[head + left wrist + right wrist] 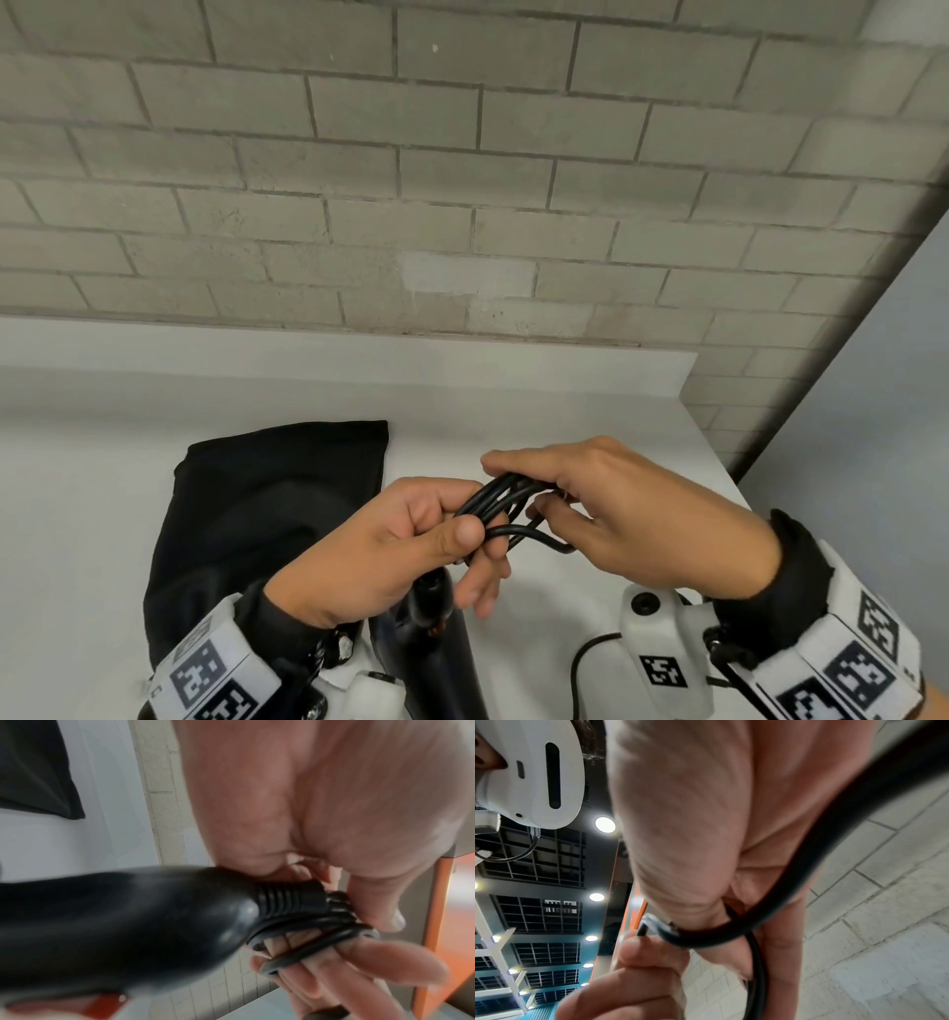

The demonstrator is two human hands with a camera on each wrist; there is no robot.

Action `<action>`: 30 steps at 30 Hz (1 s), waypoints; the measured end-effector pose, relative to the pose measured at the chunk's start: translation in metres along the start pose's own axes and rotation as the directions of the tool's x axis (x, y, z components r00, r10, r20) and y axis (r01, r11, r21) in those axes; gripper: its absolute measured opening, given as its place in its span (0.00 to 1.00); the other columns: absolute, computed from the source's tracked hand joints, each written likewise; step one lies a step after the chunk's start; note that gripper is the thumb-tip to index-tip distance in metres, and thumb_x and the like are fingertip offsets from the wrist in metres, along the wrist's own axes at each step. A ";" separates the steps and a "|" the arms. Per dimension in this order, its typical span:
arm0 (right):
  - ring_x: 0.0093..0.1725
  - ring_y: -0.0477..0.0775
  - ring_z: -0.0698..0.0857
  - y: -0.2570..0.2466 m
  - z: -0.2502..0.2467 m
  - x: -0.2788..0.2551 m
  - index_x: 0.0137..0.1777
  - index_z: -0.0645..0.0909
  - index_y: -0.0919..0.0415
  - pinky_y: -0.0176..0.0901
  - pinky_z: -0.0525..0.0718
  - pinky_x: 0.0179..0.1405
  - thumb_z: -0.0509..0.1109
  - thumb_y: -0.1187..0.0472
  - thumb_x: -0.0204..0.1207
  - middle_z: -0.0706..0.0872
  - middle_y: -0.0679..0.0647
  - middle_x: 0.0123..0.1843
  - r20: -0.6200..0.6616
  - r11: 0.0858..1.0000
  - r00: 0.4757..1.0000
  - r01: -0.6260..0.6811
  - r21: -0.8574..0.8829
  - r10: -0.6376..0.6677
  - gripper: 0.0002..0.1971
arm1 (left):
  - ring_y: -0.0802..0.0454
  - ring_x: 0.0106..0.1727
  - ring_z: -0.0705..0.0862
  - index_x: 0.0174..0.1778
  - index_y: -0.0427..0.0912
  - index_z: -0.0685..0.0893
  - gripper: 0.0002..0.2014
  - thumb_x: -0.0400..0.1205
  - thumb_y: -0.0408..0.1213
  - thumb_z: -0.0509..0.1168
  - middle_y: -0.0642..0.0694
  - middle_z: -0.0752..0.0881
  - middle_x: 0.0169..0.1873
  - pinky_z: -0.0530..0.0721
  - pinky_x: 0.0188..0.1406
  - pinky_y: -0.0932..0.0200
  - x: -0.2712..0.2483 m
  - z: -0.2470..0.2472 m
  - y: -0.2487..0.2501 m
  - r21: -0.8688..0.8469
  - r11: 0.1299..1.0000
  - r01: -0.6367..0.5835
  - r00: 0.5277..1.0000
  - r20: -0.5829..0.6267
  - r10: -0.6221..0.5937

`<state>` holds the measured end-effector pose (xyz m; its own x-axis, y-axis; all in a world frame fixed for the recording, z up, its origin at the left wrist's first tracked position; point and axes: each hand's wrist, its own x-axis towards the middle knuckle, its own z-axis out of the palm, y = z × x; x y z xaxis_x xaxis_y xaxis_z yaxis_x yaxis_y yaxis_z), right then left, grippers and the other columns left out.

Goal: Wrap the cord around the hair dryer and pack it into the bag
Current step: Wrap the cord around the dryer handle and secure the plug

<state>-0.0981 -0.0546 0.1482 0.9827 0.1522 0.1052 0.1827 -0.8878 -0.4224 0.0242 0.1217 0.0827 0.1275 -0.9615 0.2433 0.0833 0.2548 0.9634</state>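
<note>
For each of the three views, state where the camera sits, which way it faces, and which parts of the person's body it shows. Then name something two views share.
Head: worn on the head, facing forward and down at both hands, the left hand and right hand, coiling the cord beside the bag.
Left wrist: looks along the palm at the hair dryer.
Right wrist: looks up past the palm toward the ceiling.
Shared: all show the cord.

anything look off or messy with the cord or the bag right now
Nothing looks damaged or spilled. One oddity: the cord is gathered in loops between the left hand and right hand, not wound round the hair dryer. The bag lies flat on the table.
</note>
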 end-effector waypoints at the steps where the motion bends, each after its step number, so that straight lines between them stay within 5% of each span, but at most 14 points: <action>1: 0.54 0.42 0.84 0.000 0.001 0.000 0.77 0.71 0.47 0.32 0.79 0.53 0.60 0.69 0.82 0.87 0.45 0.60 -0.001 1.000 1.000 -0.009 -0.002 0.009 0.25 | 0.48 0.33 0.86 0.47 0.41 0.83 0.14 0.85 0.49 0.64 0.51 0.85 0.28 0.82 0.53 0.47 0.000 0.000 0.000 -0.001 1.000 -0.001 1.000 0.006 0.001; 3: 0.55 0.42 0.83 0.000 0.002 -0.001 0.76 0.73 0.49 0.30 0.79 0.53 0.59 0.70 0.82 0.87 0.46 0.60 0.000 1.000 1.000 -0.022 0.018 0.022 0.25 | 0.49 0.32 0.86 0.47 0.42 0.83 0.13 0.85 0.49 0.64 0.53 0.85 0.28 0.82 0.54 0.45 0.000 0.001 0.000 -0.006 1.000 -0.007 1.000 0.020 0.007; 5: 0.53 0.45 0.87 0.002 0.005 0.000 0.74 0.76 0.52 0.35 0.84 0.54 0.56 0.71 0.83 0.88 0.50 0.59 0.021 0.973 0.997 -0.075 0.218 0.072 0.23 | 0.51 0.31 0.86 0.46 0.42 0.83 0.13 0.85 0.49 0.64 0.53 0.85 0.28 0.82 0.51 0.43 -0.001 0.002 -0.002 -0.017 1.000 -0.022 1.000 0.022 0.022; 8: 0.51 0.60 0.90 0.004 0.015 0.001 0.69 0.79 0.60 0.49 0.89 0.55 0.52 0.75 0.84 0.89 0.58 0.57 0.117 0.746 0.979 -0.204 0.634 0.169 0.22 | 0.53 0.31 0.86 0.48 0.40 0.82 0.14 0.85 0.50 0.64 0.53 0.86 0.28 0.80 0.49 0.40 -0.003 0.002 -0.004 -0.021 0.999 -0.026 0.999 0.031 0.027; 13: 0.50 0.62 0.89 0.011 0.029 0.001 0.68 0.79 0.68 0.52 0.88 0.52 0.50 0.79 0.80 0.88 0.60 0.58 0.163 0.551 0.977 -0.213 0.807 0.138 0.23 | 0.54 0.28 0.84 0.49 0.42 0.84 0.13 0.85 0.49 0.63 0.53 0.87 0.29 0.79 0.45 0.39 -0.004 0.001 -0.003 -0.029 1.000 -0.009 0.999 0.050 0.011; 16: 0.53 0.60 0.87 0.012 0.029 -0.001 0.70 0.78 0.63 0.52 0.86 0.56 0.55 0.75 0.79 0.88 0.57 0.59 0.161 0.602 0.980 -0.199 0.773 0.117 0.22 | 0.56 0.27 0.83 0.48 0.40 0.83 0.14 0.85 0.49 0.64 0.53 0.86 0.27 0.82 0.45 0.48 -0.004 0.001 -0.003 -0.042 0.999 -0.007 1.000 0.029 0.008; 19: 0.66 0.54 0.82 0.011 0.022 -0.012 0.73 0.74 0.51 0.58 0.82 0.66 0.63 0.57 0.80 0.82 0.47 0.69 0.048 0.696 0.987 -0.141 0.704 0.151 0.21 | 0.57 0.27 0.83 0.47 0.40 0.82 0.14 0.84 0.49 0.65 0.52 0.85 0.26 0.82 0.45 0.46 -0.005 0.002 -0.005 -0.045 0.999 -0.018 1.000 -0.021 0.017; 23: 0.74 0.41 0.73 -0.005 0.023 -0.033 0.77 0.63 0.41 0.42 0.79 0.65 0.64 0.26 0.70 0.70 0.32 0.75 -0.246 0.977 0.964 -0.053 0.206 0.104 0.38 | 0.55 0.26 0.82 0.47 0.41 0.83 0.15 0.83 0.51 0.66 0.51 0.83 0.25 0.83 0.46 0.52 -0.004 0.005 -0.009 -0.053 0.996 -0.069 0.990 -0.125 0.062; 25: 0.78 0.37 0.67 -0.010 0.036 -0.038 0.81 0.58 0.43 0.38 0.74 0.72 0.63 0.26 0.71 0.64 0.34 0.80 -0.335 0.997 0.940 -0.074 -0.007 0.067 0.41 | 0.55 0.26 0.82 0.47 0.41 0.83 0.15 0.83 0.51 0.67 0.51 0.83 0.25 0.83 0.45 0.53 -0.003 0.007 -0.010 -0.074 0.994 -0.081 0.985 -0.159 0.069; 28: 0.83 0.35 0.54 -0.010 0.053 -0.037 0.85 0.49 0.51 0.27 0.53 0.79 0.53 0.31 0.82 0.56 0.44 0.86 -0.321 0.991 0.946 -0.081 -0.110 0.042 0.39 | 0.56 0.26 0.82 0.47 0.41 0.83 0.13 0.83 0.50 0.66 0.51 0.84 0.25 0.83 0.42 0.57 -0.002 0.008 -0.010 -0.098 0.992 -0.084 0.988 -0.138 0.070; 30: 0.80 0.34 0.60 -0.009 0.056 -0.033 0.86 0.47 0.52 0.20 0.52 0.75 0.48 0.39 0.86 0.59 0.45 0.85 -0.302 0.991 0.952 -0.080 -0.105 0.045 0.32 | 0.56 0.27 0.82 0.47 0.41 0.84 0.14 0.84 0.50 0.65 0.52 0.84 0.26 0.83 0.44 0.56 -0.001 0.008 -0.010 -0.090 0.992 -0.083 0.992 -0.106 0.074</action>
<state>-0.1302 -0.0273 0.0979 0.9353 -0.0257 0.3529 0.0998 -0.9377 -0.3328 0.0149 0.1193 0.0738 0.2371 -0.9239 0.3004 0.1607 0.3422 0.9258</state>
